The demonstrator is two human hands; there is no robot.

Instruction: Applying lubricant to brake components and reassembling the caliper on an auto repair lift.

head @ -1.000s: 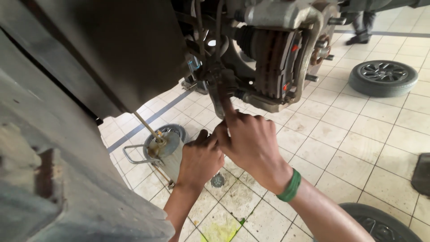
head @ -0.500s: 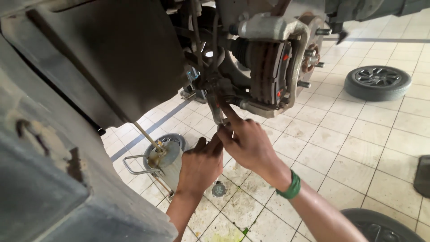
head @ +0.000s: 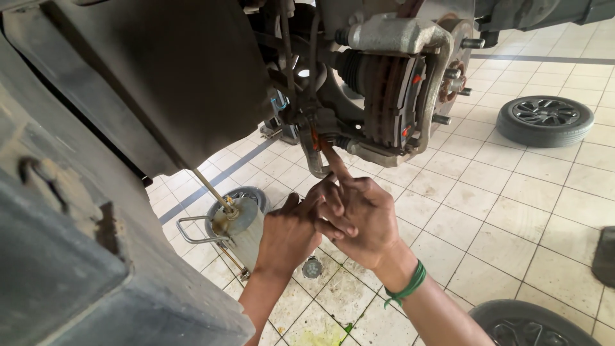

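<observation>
My right hand holds nothing; its index finger points up and touches the lower bracket under the brake caliper. My left hand is curled just beside it; if this grip holds anything, I cannot tell. Below stands an oil drain container on the tiled floor.

Brake caliper: dull silver-grey w/ small orange-red marks. Brake disc: rusty brown, finely ridged. Wristband on right hand: bright green. Floor tiles: cream-white, dark grout grid, yellow-green stain near. Tyre far right: black, grey spoked rim. Drain can left: grey metal, oily brown top. Underbody panel: matt dark grey-black.
</observation>
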